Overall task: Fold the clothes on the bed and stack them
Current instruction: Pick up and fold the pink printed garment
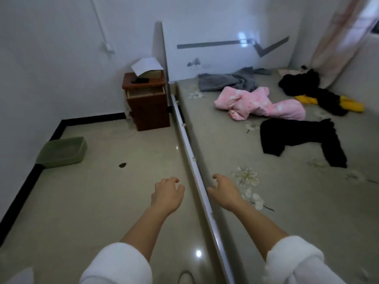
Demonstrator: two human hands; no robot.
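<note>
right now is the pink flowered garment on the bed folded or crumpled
Crumpled, not folded: the pink flowered garment lies in a bunched, twisted heap on the grey flowered bed sheet, no flat layers.

One bed (235,144), five loose garments on it, one grey garment (225,81), one pink garment (261,104), two black garments (297,136) (303,83), one yellow garment (352,106), one nightstand (148,108), one open drawer (145,92), one paper sheet (146,65), one green basin (61,151), one curtain (338,42), two white sleeves (119,263) (295,261)

Glossy floor (102,201); wooden nightstand (147,103); fleecy pink garment (260,104)
</note>
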